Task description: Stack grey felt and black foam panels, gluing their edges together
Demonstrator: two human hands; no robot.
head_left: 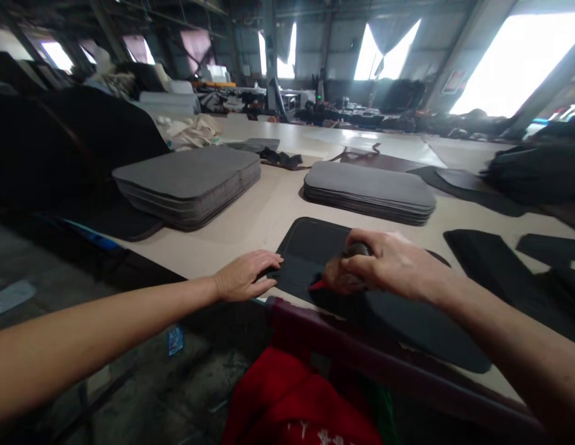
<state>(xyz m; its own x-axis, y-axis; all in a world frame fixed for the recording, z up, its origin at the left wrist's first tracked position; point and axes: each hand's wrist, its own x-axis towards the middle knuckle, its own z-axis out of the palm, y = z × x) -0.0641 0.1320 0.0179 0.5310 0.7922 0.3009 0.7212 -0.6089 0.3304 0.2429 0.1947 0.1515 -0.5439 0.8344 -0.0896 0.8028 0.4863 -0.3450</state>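
A dark, round-cornered sheet (306, 242) with a faint line along its edge lies flat at the table's near edge. My left hand (248, 275) grips its left end, fingers bent on top and thumb lower down at the border. Above the sheet, my right hand (384, 262) is wrapped round a brownish bottle (343, 275), blurred by motion. The bottle's red tip (317, 284) points down and left, close to the dark surface; whether it touches I cannot tell. Another dark round-cornered piece (426, 327) lies under my right forearm, partly hidden by it.
Grey pad stacks stand at the back left (189, 173) and back right (370, 185) of the pale table (231, 238). Dark cut pieces (491, 259) lie right. A maroon roll-like edge (352, 337) runs along the front. Black material (74, 136) rises at far left.
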